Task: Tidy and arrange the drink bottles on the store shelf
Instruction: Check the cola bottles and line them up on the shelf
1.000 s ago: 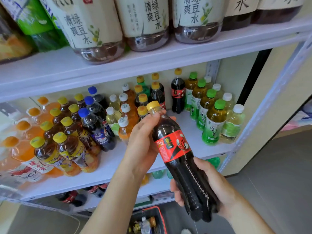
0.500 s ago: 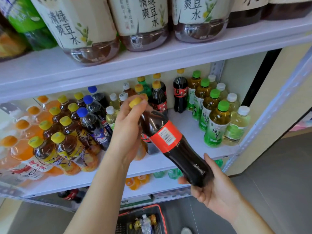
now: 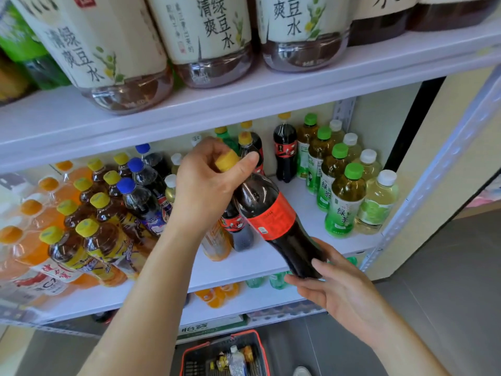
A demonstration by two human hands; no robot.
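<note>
A dark cola bottle (image 3: 271, 215) with a red label and yellow cap is tilted, cap toward the shelf, over the middle shelf (image 3: 303, 202). My left hand (image 3: 208, 185) grips its neck and cap. My right hand (image 3: 333, 286) cups its base from below, fingers curled round it. Behind it on the shelf stand more red-label cola bottles (image 3: 284, 150), with another (image 3: 237, 226) partly hidden under the held one.
Green-cap tea bottles (image 3: 344, 202) and white-cap pale drinks (image 3: 376, 202) fill the shelf's right. Yellow-cap tea (image 3: 105, 240), blue-cap cola (image 3: 141, 202) and orange drinks (image 3: 24, 240) crowd the left. Large jugs (image 3: 211, 36) sit on the upper shelf. A red basket (image 3: 225, 356) is on the floor.
The cola bottle has moved up and forward toward the shelf, its base rising to the shelf's front edge. Both hands went with it.
</note>
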